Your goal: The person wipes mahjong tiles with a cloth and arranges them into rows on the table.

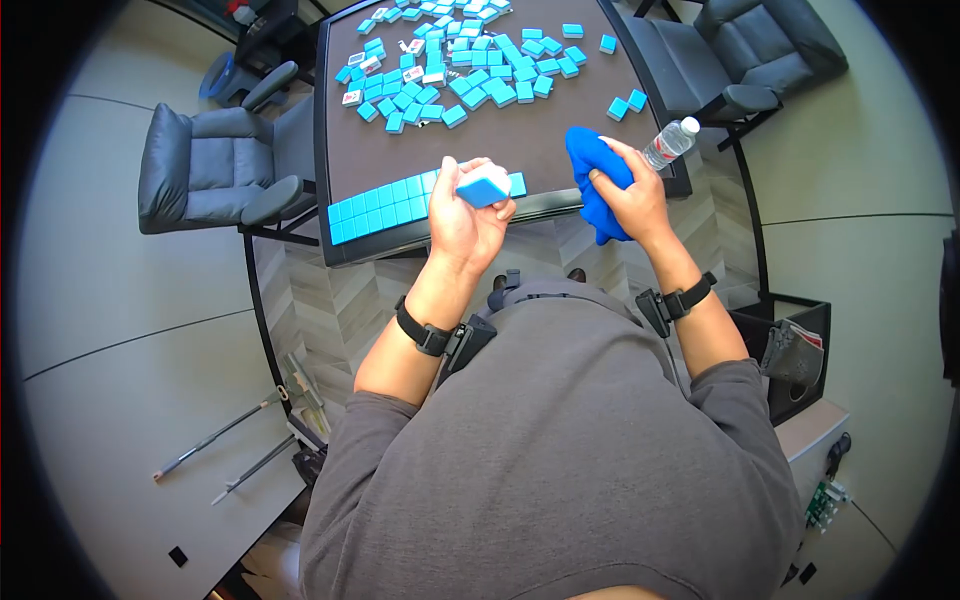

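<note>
Between the fingers of my left hand [465, 222] is a mahjong tile [483, 191], its blue back facing up. That hand is above the table's near edge, in front of neat rows of blue-backed mahjong tiles [380, 207]. My right hand [637, 200] grips a bunched blue cloth [598, 180], which hangs down past the table edge. A clear plastic bottle [668, 145] with a white cap lies or leans just beyond the right hand; which of these I cannot tell.
Many loose mahjong tiles [475, 60] lie scattered over the far part of the dark table [540, 150], some face up. Grey armchairs stand at the left [225, 160] and the right [745, 60]. A raised black rim borders the table.
</note>
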The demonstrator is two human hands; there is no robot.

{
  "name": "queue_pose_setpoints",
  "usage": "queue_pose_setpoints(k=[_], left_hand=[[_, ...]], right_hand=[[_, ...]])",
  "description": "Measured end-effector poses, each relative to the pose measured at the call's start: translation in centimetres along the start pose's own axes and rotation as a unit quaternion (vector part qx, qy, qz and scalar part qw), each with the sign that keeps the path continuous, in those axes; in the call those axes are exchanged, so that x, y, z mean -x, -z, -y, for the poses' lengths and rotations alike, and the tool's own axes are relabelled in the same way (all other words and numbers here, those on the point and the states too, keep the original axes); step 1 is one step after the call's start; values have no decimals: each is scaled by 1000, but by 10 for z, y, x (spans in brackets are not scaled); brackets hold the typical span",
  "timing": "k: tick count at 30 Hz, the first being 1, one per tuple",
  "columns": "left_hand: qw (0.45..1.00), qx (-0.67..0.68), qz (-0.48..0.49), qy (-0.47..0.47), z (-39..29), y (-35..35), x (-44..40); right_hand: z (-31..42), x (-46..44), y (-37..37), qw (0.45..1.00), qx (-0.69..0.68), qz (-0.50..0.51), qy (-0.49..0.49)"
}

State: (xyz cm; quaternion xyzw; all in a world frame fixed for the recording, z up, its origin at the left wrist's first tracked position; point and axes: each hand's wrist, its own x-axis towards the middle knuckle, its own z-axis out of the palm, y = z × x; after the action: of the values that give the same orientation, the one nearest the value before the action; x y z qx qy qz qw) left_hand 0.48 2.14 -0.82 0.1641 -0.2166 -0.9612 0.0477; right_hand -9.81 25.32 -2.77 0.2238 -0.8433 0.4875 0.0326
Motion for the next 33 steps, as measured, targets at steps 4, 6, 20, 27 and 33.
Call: queue_pose_setpoints(k=[4, 6, 20, 27, 33], left_hand=[[1000, -11, 15, 15, 3, 8, -2], [1000, -25, 9, 5, 4, 10, -4], [992, -103, -45, 64, 7, 1, -3], [975, -185, -105, 60, 16, -11, 5], [951, -202, 159, 171, 7, -13, 26]], right_hand=[[-1, 9, -6, 999, -42, 13, -31], [2, 12, -4, 998, -49, 22, -34], [58, 1, -2, 993, -84, 48, 71], [102, 1, -12, 962, -29, 86, 257], [22, -25, -21, 989, 104, 24, 100]])
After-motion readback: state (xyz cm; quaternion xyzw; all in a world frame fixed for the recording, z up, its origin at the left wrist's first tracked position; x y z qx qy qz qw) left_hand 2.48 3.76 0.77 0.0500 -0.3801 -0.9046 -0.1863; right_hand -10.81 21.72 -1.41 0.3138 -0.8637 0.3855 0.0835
